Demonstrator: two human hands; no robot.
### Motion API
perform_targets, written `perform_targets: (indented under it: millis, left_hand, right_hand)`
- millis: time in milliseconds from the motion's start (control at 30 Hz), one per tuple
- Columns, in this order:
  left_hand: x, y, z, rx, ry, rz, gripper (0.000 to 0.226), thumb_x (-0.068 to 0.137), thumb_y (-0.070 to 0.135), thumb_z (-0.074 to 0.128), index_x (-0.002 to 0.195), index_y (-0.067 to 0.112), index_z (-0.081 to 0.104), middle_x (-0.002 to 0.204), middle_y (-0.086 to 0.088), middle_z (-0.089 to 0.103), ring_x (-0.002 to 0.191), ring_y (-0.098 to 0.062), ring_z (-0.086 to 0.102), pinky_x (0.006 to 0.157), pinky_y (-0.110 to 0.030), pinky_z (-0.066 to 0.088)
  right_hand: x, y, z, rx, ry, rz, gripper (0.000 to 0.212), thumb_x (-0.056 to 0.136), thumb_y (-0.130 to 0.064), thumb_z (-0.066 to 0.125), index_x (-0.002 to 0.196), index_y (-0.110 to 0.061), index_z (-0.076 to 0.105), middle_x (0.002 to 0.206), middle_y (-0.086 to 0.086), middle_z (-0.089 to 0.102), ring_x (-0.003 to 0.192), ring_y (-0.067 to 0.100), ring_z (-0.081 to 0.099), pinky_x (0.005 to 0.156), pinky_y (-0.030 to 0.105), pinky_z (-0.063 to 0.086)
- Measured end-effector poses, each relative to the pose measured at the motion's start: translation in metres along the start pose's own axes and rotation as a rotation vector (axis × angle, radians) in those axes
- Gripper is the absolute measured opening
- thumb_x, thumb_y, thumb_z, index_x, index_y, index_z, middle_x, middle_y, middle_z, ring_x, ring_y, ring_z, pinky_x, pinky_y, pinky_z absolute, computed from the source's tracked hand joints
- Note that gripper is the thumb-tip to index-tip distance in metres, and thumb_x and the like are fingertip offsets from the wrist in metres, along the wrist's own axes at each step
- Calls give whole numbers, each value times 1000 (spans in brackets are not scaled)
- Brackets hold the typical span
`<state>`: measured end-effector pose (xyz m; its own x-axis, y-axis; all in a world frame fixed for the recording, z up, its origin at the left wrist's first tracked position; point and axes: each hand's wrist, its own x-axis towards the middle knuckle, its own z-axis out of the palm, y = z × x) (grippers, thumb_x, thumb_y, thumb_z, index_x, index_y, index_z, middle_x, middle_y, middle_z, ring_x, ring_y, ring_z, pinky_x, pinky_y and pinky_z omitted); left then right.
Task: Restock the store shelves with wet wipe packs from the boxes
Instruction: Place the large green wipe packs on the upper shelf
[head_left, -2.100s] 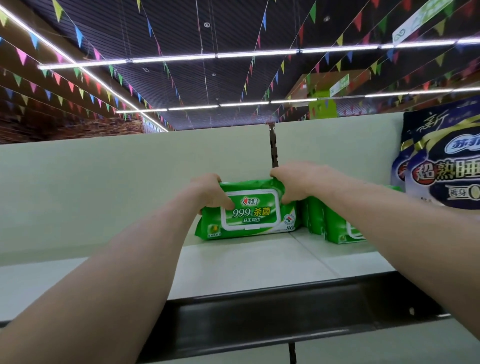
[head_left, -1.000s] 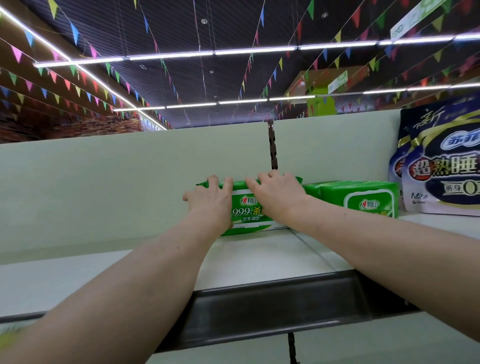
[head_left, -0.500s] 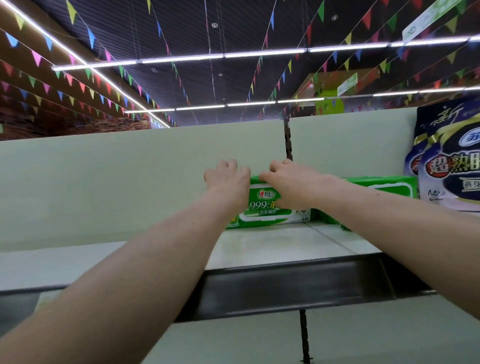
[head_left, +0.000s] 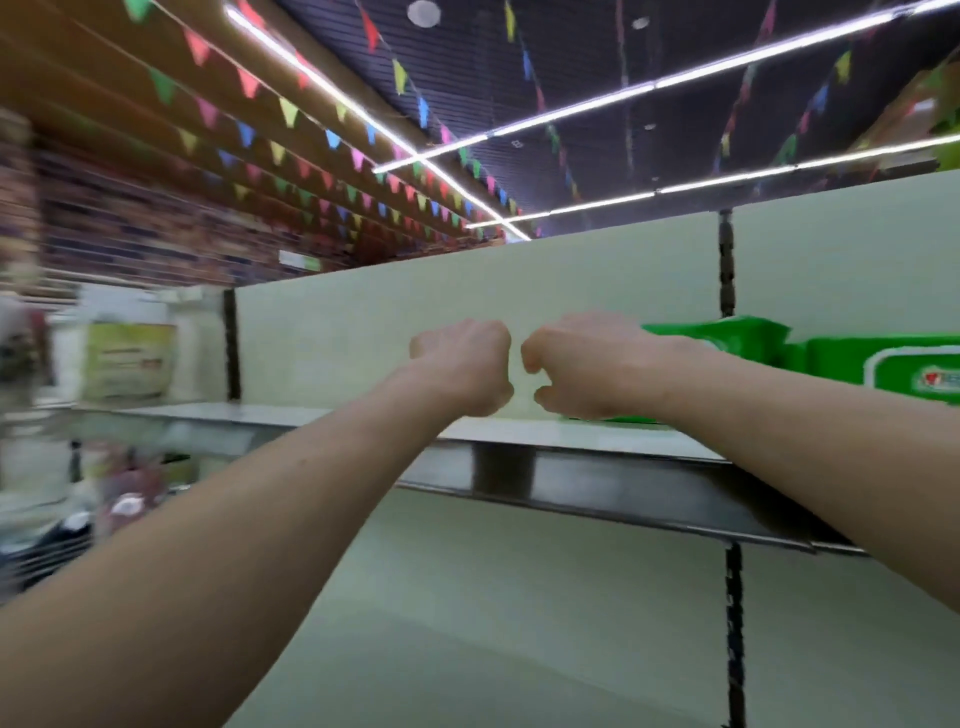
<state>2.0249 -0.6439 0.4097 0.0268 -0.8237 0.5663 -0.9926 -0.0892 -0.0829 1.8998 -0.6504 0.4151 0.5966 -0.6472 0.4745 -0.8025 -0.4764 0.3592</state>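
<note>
Pack (head_left: 727, 340) lies on shelf (head_left: 519, 429) just right of right grip (head_left: 582, 364).

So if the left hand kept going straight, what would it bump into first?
Probably the pale back panel. The left hand points at it over the shelf board; the green wipe packs lie off to its right. Depth is hard to judge.

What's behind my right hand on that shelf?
A green wipe pack, its left part and label covered by the right hand. A second pack lies beside it.
</note>
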Motion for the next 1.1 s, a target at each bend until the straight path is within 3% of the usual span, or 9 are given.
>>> perform_targets:
  millis: [233,333,433,600,733,833,1000,1100]
  left_hand:
    - [-87,-35,-43,123,21,-290,30,91,28,60,120,20,58,120,-3,60,107,-26,57,86,-36,47]
    - [-138,-53,-56,198,-23,-388,27,91,27,61,117,18,61,115,-5,62,102,-25,60,77,-33,48]
    - [-198,-72,-67,250,-90,-500,25,91,26,60,115,19,61,112,-4,63,99,-24,61,79,-35,51]
    - [-301,-91,-94,342,-220,-657,19,94,23,56,111,16,61,107,-2,62,84,-23,58,54,-27,38]
    - [-396,-95,-116,373,-287,-827,9,93,21,57,102,22,58,100,-1,62,87,-21,60,58,-30,39]
    - [-478,-90,-134,397,-361,-949,12,91,24,60,102,21,58,98,0,62,85,-21,60,58,-28,43]
    - [-610,-70,-160,367,-485,-1169,15,87,28,62,98,18,62,93,-3,61,83,-24,60,68,-34,52]
    - [-680,-47,-172,347,-502,-1289,13,88,27,58,95,17,63,88,-4,58,78,-25,56,65,-35,47]
  right_hand:
    - [-19,-56,-25,230,152,-247,31,93,-24,55,123,-18,56,113,5,62,101,25,58,82,34,49]
    - [-35,-96,-32,278,193,-343,25,91,-24,56,114,-16,62,109,7,64,99,27,60,80,32,50]
    - [-58,-142,-38,350,174,-463,21,90,-23,55,107,-16,65,103,6,66,93,26,62,74,30,50]
    - [-109,-219,-60,472,128,-646,20,89,-23,55,104,-16,65,101,6,65,90,28,61,71,31,49]
    - [-167,-285,-83,544,101,-804,22,91,-23,55,110,-18,64,103,5,64,88,26,58,67,29,42]
    - [-227,-333,-100,583,93,-949,27,93,-28,54,118,-18,62,109,5,64,97,25,59,74,31,46]
    - [-332,-395,-129,648,38,-1130,26,91,-29,56,114,-18,63,103,3,65,93,25,61,80,38,54]
    - [-392,-420,-140,679,-2,-1235,24,91,-26,55,110,-15,64,101,4,67,90,25,62,77,37,55]
